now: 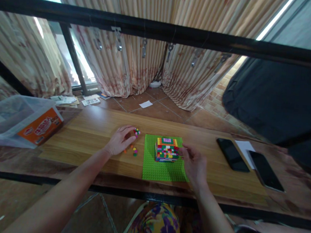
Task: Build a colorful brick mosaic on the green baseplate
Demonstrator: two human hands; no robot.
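A boxy build of many-coloured toy bricks (pixel 166 150) stands on a green studded baseplate (pixel 151 170). My right hand (pixel 196 166) is at its right side, thumb and forefinger pinched close to the wall; whatever is between the fingertips is too small to make out. To the left of the baseplate my left hand (pixel 121 140) rests low over the table, thumb and forefinger apart. Beside its fingertips lies a small cluster of coloured bricks (pixel 137 132). A few loose bricks (pixel 134 152) are scattered just below that hand.
A clear plastic bin (pixel 13 110) with an orange label stands at the far left of the wooden table (pixel 95 126). Two dark phones (pixel 232 155) and a white paper (pixel 245 151) lie on the right. A black metal bar (pixel 157 29) with hooks crosses above.
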